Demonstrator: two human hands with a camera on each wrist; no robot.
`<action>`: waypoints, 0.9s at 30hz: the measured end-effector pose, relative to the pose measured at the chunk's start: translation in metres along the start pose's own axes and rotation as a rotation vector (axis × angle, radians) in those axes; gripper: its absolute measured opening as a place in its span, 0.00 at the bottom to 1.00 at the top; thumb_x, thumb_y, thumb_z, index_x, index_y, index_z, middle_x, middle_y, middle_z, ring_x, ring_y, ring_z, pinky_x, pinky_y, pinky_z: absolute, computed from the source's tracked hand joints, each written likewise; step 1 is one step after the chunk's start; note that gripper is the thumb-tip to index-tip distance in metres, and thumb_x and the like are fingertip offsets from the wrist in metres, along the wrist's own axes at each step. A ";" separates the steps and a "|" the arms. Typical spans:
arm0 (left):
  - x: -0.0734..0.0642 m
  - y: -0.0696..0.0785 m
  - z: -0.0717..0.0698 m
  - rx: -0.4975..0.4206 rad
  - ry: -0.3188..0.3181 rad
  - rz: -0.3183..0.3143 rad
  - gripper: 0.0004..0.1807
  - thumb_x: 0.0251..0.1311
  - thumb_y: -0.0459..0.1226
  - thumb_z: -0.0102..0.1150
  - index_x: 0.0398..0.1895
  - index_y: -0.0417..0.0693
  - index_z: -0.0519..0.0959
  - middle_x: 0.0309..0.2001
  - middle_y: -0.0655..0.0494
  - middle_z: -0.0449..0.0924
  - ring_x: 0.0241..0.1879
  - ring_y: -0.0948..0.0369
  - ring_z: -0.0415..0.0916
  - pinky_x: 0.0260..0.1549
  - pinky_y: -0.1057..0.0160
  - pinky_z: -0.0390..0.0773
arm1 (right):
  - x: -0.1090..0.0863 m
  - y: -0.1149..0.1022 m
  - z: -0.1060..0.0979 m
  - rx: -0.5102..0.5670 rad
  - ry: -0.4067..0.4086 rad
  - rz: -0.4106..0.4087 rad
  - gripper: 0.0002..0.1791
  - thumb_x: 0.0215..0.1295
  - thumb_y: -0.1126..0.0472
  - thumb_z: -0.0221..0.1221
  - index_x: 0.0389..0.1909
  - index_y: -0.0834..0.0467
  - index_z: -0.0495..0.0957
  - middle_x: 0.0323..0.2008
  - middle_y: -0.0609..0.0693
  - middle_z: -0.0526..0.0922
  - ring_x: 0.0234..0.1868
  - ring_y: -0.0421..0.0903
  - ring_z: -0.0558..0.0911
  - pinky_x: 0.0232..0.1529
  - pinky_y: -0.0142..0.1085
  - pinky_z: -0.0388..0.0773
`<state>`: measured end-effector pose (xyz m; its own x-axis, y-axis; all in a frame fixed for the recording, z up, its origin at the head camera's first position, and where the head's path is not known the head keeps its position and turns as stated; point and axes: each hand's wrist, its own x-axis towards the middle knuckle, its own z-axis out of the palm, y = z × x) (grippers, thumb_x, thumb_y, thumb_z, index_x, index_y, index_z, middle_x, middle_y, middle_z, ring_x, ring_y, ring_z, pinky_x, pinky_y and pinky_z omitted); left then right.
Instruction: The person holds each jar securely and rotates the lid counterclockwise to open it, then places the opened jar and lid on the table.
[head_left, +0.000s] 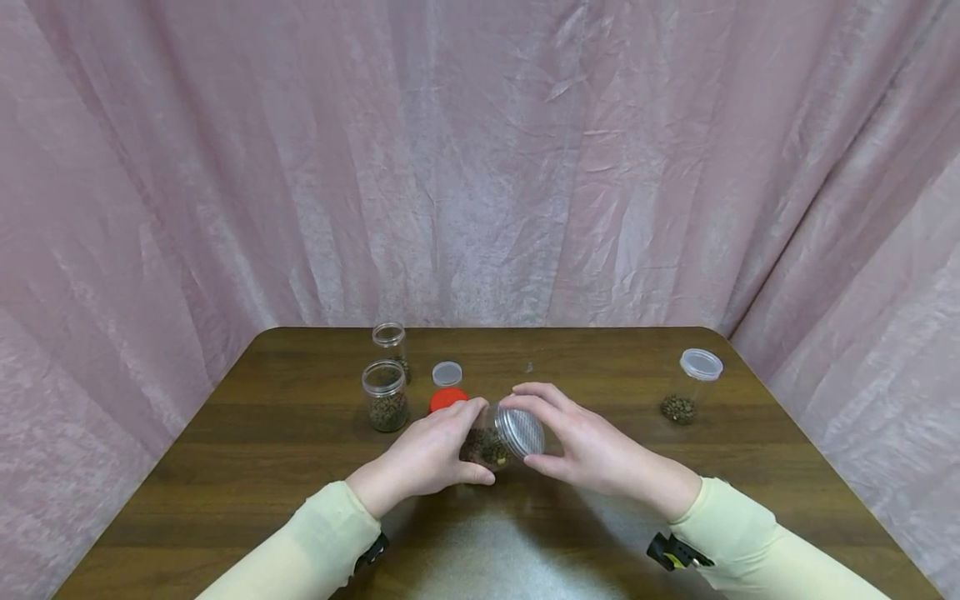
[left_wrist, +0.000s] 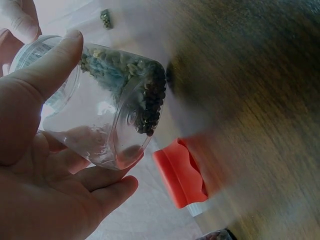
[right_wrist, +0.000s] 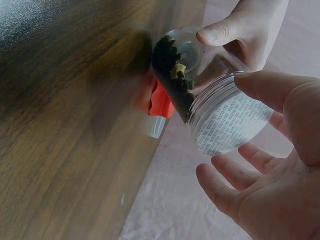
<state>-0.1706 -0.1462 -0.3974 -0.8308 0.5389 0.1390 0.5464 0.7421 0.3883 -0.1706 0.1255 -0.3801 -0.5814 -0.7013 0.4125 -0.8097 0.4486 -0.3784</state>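
Note:
A clear jar (left_wrist: 110, 115) lies tilted in the air, part filled with small dark greenish-brown pieces (right_wrist: 166, 57) and a yellowish bit among them. My left hand (head_left: 431, 450) grips its body, thumb on one side and fingers beneath. At the jar's other end is a clear screw lid (right_wrist: 232, 125) with a patterned inner disc. My right hand (head_left: 581, 442) holds this lid by its rim between thumb and fingers. Whether the lid is loose on the thread cannot be told.
Just beyond the left hand stands a red wavy-edged piece (left_wrist: 181, 172). A translucent lid (head_left: 447, 372) is behind it. Two open clear jars of similar pieces, a nearer one (head_left: 386, 396) and a farther one (head_left: 390, 337), stand left; a lidded jar (head_left: 692, 387) stands right. Pink curtains (head_left: 480, 167) hang behind.

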 end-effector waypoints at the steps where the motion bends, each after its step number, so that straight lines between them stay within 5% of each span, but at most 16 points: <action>1: 0.000 0.000 0.000 -0.001 -0.002 -0.001 0.49 0.55 0.50 0.88 0.74 0.43 0.71 0.64 0.47 0.81 0.60 0.47 0.83 0.59 0.42 0.83 | 0.000 0.000 0.000 0.002 0.000 0.000 0.40 0.66 0.64 0.78 0.77 0.51 0.73 0.76 0.53 0.71 0.68 0.55 0.82 0.61 0.52 0.84; 7: -0.001 0.001 0.000 -0.003 -0.002 -0.007 0.49 0.55 0.51 0.88 0.74 0.43 0.71 0.64 0.47 0.81 0.61 0.47 0.83 0.58 0.41 0.83 | 0.001 -0.003 0.002 -0.035 0.020 0.075 0.42 0.70 0.49 0.76 0.81 0.48 0.70 0.78 0.53 0.68 0.69 0.58 0.81 0.61 0.56 0.83; 15: -0.001 0.002 -0.001 0.008 0.009 0.005 0.49 0.54 0.51 0.89 0.73 0.43 0.72 0.61 0.50 0.82 0.58 0.49 0.84 0.56 0.43 0.83 | 0.002 -0.007 0.001 -0.061 -0.015 0.265 0.39 0.76 0.38 0.68 0.82 0.45 0.69 0.65 0.49 0.80 0.49 0.51 0.88 0.51 0.54 0.86; 27: 0.001 0.000 -0.001 -0.004 0.004 0.005 0.48 0.54 0.50 0.89 0.72 0.43 0.72 0.63 0.48 0.82 0.60 0.48 0.83 0.57 0.42 0.83 | 0.000 -0.003 0.001 -0.047 -0.033 0.165 0.38 0.78 0.45 0.69 0.83 0.48 0.68 0.70 0.51 0.77 0.55 0.52 0.88 0.54 0.53 0.86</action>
<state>-0.1710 -0.1458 -0.3964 -0.8284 0.5413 0.1443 0.5502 0.7377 0.3912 -0.1681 0.1240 -0.3796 -0.7043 -0.6335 0.3205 -0.7069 0.5838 -0.3993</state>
